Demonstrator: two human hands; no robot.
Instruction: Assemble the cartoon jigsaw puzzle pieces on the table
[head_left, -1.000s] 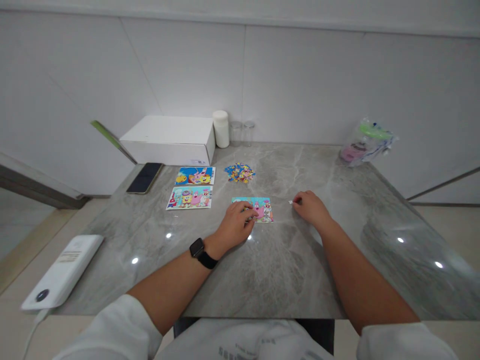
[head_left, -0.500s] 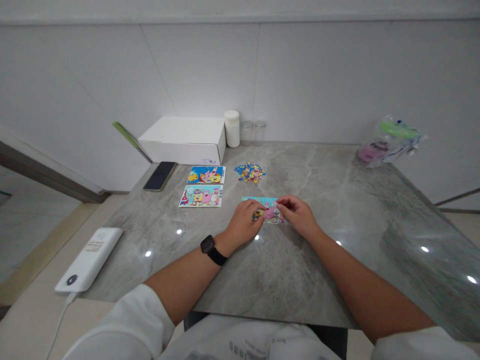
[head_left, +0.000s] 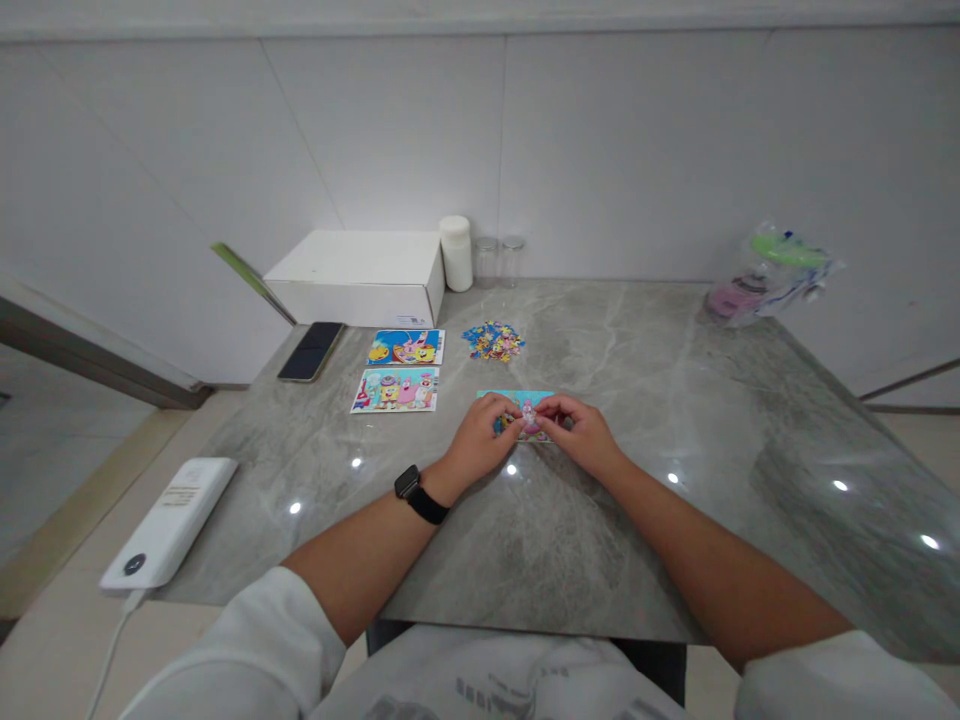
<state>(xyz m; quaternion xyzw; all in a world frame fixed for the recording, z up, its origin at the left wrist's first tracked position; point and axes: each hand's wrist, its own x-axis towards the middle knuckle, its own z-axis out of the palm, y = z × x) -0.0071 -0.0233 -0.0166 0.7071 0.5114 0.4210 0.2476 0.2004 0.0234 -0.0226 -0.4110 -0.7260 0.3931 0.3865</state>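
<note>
A small, brightly coloured picture puzzle (head_left: 546, 397) lies flat near the middle of the grey stone table, partly covered by my fingers. My left hand (head_left: 491, 430), with a black watch on its wrist, rests at its left side, thumb and fingers bent close together; what they grip is too small to tell. From the right, my right hand (head_left: 581, 432) pinches a pale, pinkish puzzle piece (head_left: 528, 410) over the picture, close to the left fingertips. Beyond the hands is a heap of loose puzzle pieces (head_left: 495, 341). Two cartoon picture cards, an upper one (head_left: 406, 347) and a lower one (head_left: 395, 391), lie to the left.
A phone (head_left: 311, 351) lies left of the cards, before a white box (head_left: 356, 280). Beside the box stand a white bottle (head_left: 456, 255) and two clear jars (head_left: 512, 262). A cabled power bank (head_left: 171, 522) sits at the left edge, a plastic bag (head_left: 772, 275) at the back right.
My right hand has moved left across the picture with the small piece, bringing its fingertips close to my left ones. The whole view has shifted slightly.
</note>
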